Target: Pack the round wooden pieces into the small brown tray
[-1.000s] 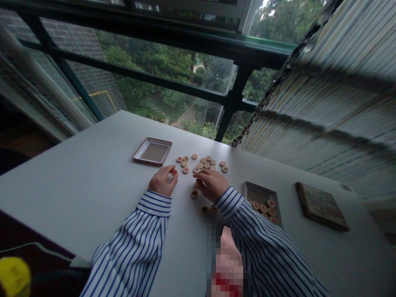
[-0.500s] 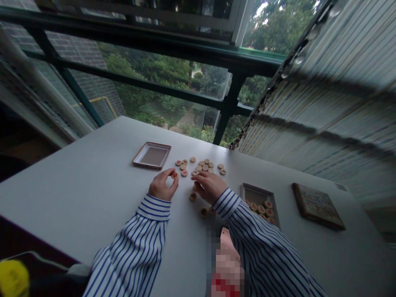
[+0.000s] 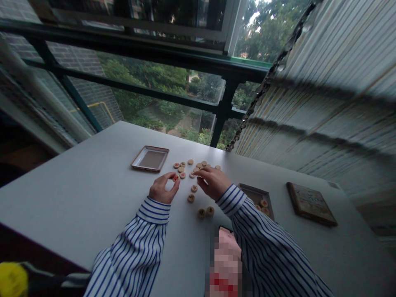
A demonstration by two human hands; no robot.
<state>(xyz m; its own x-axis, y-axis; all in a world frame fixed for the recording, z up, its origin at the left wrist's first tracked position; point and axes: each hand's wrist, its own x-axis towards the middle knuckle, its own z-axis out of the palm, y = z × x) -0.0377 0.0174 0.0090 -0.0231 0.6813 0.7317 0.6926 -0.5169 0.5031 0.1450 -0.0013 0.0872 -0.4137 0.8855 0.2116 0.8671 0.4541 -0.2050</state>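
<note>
My left hand (image 3: 162,188) pinches a round wooden Chinese chess piece (image 3: 176,178) with a red character between thumb and fingers, just above the white table. My right hand (image 3: 213,181) reaches over the group, its fingertips touching a red-marked piece (image 3: 192,175) on the table, thumb held apart. Face-down pieces (image 3: 199,166) lie partly hidden behind that hand. Between the hands are a dark-marked piece (image 3: 194,188) and another dark-marked piece (image 3: 191,198). Closer to me, a pair of dark-marked pieces (image 3: 201,213) sit side by side.
At the left back lies a shallow box lid (image 3: 133,167). Right of my right arm, an open box (image 3: 269,202) holds several red-marked pieces, partly covered by my sleeve. Farther right is a closed decorated box (image 3: 311,202). A pink, partly blurred object (image 3: 227,237) lies near my right forearm.
My right hand has shifted slightly right relative to the pieces, uncovering dark-marked ones below it. A red-marked piece now shows at its fingertips. My left hand still holds its piece.
</note>
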